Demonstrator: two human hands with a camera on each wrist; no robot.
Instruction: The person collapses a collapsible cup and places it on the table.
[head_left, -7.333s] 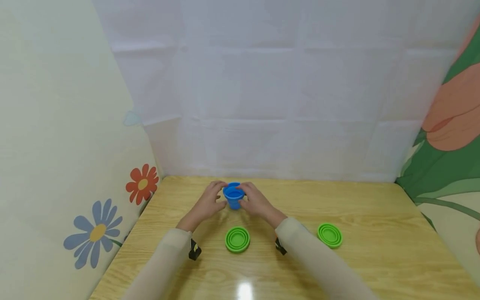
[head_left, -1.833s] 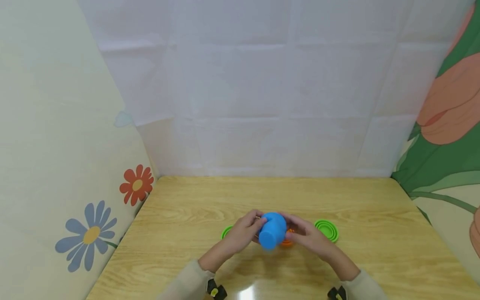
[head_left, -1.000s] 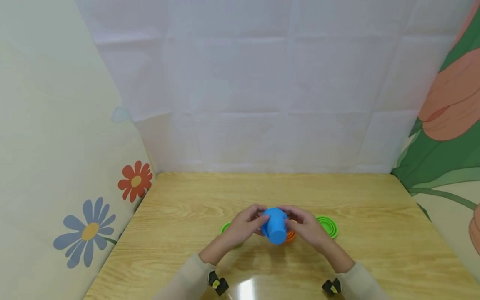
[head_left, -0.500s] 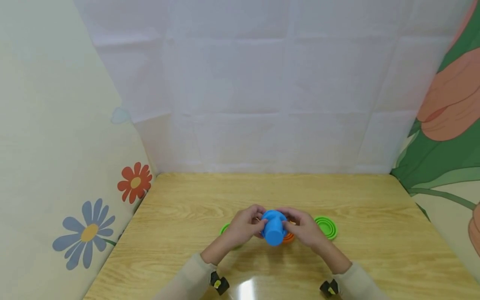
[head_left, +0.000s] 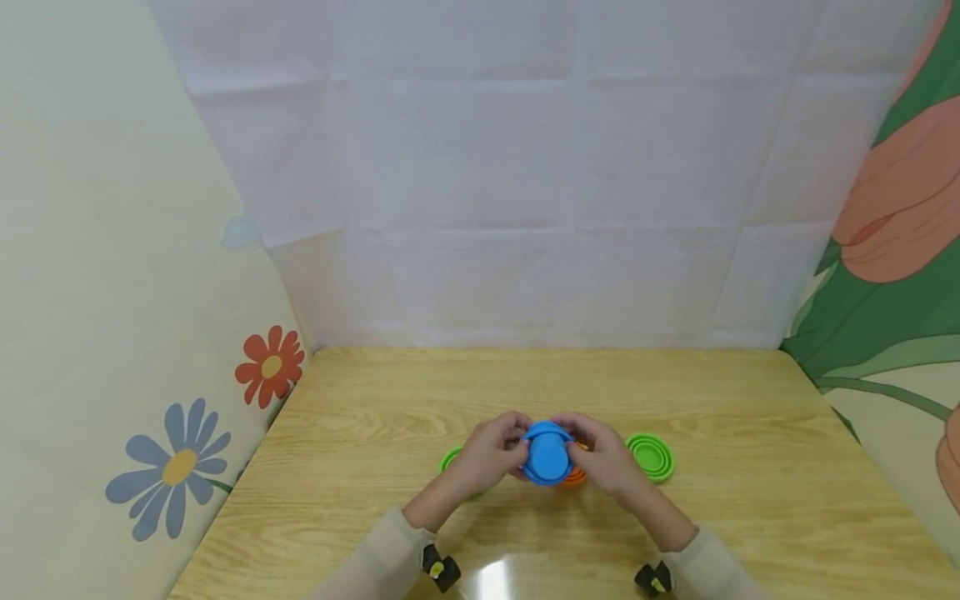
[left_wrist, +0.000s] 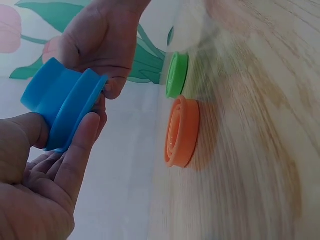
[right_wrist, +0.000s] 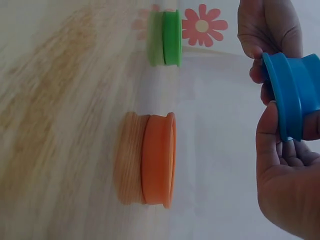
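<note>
Both hands hold a blue collapsible cup point(head_left: 548, 457) above the table, its base turned toward the head camera. The left hand point(head_left: 486, 457) grips its left side, thumb on the wall and fingers at the rim. On the opposite side, the right hand point(head_left: 613, 460) grips it the same way. In the left wrist view the cup point(left_wrist: 62, 102) is partly folded, with stepped rings between rim and base. Below the hands lies a flattened orange collapsible cup point(right_wrist: 158, 160), mostly covered by the right hand in the head view.
A flattened green collapsible cup point(head_left: 650, 457) lies right of the right hand. Another green cup point(head_left: 450, 458) is partly hidden behind the left hand. White cloth point(head_left: 457, 208) hangs behind the wooden table point(head_left: 375, 383), with flower-print sheets at both sides.
The blue cup, earlier upright and tall at the back, was lifted nearer and turned base toward the head camera. Over the last second it has grown shorter, its base sinking toward the rim.
</note>
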